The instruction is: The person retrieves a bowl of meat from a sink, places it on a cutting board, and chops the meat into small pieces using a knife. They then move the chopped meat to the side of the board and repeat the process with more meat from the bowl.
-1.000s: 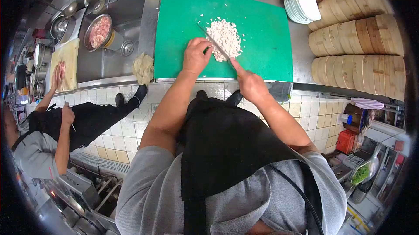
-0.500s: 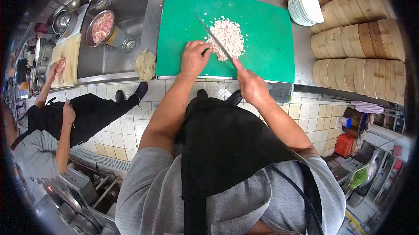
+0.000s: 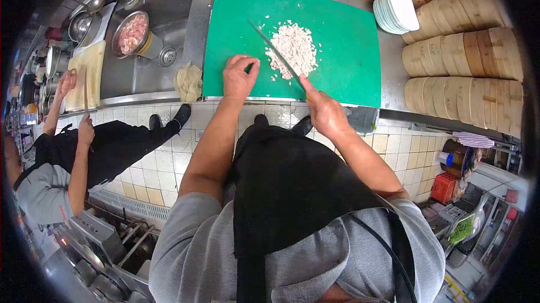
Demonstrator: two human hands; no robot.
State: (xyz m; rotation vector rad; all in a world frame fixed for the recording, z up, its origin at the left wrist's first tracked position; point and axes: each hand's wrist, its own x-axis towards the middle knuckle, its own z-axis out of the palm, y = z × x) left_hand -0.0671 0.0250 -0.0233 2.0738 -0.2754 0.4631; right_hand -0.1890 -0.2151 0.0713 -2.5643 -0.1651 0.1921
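Observation:
My right hand (image 3: pixel 326 116) is closed round the handle of a knife (image 3: pixel 275 53), its long blade angled up and left along the left edge of a pile of chopped pale meat (image 3: pixel 295 47). The pile lies on a large green cutting board (image 3: pixel 349 33), with small bits scattered around it. My left hand (image 3: pixel 239 80) is over the board's lower left, left of the pile and apart from the blade. Its fingers curl in towards the thumb, and I see nothing held in them.
A sink (image 3: pixel 177 27) on the left holds a bowl of raw meat (image 3: pixel 133 33); a cloth (image 3: pixel 188 82) lies on its edge. White plates (image 3: pixel 396 13) and bamboo steamers (image 3: pixel 461 55) stand right. A co-worker (image 3: pixel 48 190) at far left holds a knife (image 3: pixel 86 92) over another board (image 3: pixel 90 69).
My left hand has moved left, away from the meat and the blade. The knife in my right hand has shifted slightly. The co-worker's knife now shows upright over the other board.

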